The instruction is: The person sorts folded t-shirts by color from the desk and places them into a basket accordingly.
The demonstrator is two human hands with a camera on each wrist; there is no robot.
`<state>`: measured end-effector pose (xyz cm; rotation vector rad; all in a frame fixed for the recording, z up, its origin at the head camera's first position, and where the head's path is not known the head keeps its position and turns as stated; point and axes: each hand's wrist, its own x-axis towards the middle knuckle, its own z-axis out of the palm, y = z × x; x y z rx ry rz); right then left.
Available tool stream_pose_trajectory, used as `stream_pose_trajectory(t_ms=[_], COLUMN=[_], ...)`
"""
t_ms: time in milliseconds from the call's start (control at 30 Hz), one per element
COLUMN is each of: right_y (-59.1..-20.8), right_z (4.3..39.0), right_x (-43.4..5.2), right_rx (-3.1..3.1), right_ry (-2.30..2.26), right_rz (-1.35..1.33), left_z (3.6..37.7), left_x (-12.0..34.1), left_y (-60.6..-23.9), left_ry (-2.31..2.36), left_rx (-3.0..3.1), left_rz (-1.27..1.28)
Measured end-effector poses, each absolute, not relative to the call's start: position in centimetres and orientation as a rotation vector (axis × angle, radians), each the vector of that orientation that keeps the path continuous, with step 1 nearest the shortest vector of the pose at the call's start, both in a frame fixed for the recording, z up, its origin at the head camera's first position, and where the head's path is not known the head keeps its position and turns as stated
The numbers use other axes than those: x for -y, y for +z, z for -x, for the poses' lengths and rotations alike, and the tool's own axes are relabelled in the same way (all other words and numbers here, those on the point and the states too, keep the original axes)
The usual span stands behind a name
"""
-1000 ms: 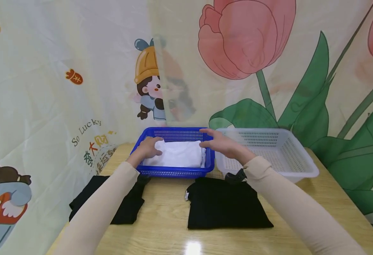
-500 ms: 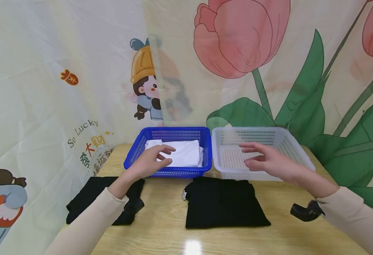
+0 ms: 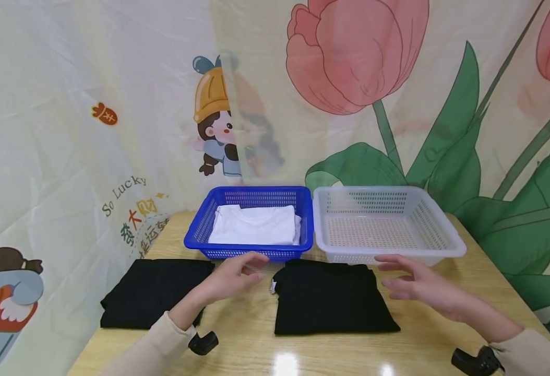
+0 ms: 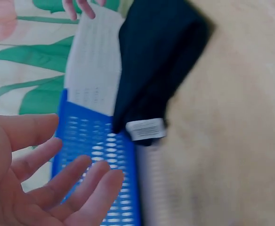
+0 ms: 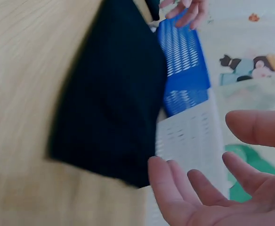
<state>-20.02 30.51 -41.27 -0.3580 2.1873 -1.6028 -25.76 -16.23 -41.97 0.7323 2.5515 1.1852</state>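
A folded black garment [image 3: 333,300] with a small white label on its left edge lies on the table between my two hands. My left hand [image 3: 232,279] hovers left of it, its fingers loosely bent and nothing held. To its right, my right hand [image 3: 420,287] also hangs relaxed and holds nothing. In the right wrist view the garment [image 5: 109,99] is close to the fingertips [image 5: 158,165]; I cannot tell if they touch. Folded white cloth [image 3: 256,227] rests inside the blue basket [image 3: 190,241].
A white perforated basket [image 3: 392,252] stands right beside the blue one, at the back of the wooden table [image 3: 242,344]. Another folded black garment [image 3: 153,292] lies at the left, partly behind the left forearm. A printed curtain [image 3: 265,78] hangs behind the baskets.
Both hands have come away from the white cloth in the blue basket and back toward the near side. The right hand has swung rightward across the white basket. The garments have stayed put.
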Motion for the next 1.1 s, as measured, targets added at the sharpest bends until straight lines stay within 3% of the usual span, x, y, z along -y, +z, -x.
stream_pose_trajectory(t_ms=[500,1100], right_y=[-44.5,-45.9], right_z=[19.6,20.5], right_x=[-34.9,-34.0], right_rx=[-2.142,-1.852], right_ry=[-1.567,-1.698], right_rz=[0.15,0.125], left_z=[25.1,25.8], left_x=[16.2,13.6], left_y=[-45.2,-46.1], left_ry=[1.403,1.431], left_rx=[-2.246,-2.068], left_rz=[-0.527,-0.47])
